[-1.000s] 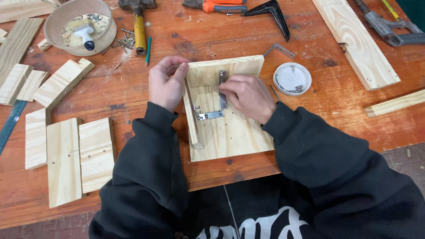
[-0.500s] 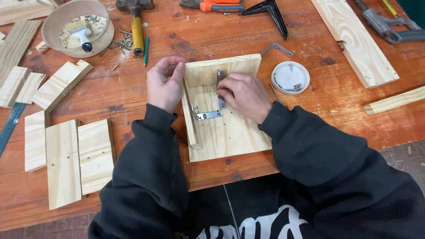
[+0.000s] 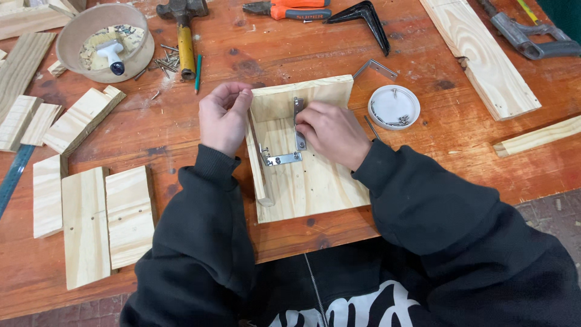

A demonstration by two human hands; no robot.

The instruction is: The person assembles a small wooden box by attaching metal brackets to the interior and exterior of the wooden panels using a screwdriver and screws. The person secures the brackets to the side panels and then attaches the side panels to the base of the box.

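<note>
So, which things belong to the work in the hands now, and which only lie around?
In use: left hand, right hand, wooden box piece, metal bracket.

Lying about: hammer, pliers, bowl, white lid of screws, loose boards.

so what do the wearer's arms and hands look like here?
Both hands, left hand and right hand, are bare: no gloves, rings or watch visible. Both arms wear long black sweatshirt sleeves with ribbed cuffs. The garment has a front zip and white lettering across the chest.

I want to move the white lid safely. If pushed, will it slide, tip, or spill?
The white lid looks shallow and flat, so it would probably slide, not tip. It seems light; the loose screws inside may scatter if jolted.
</note>
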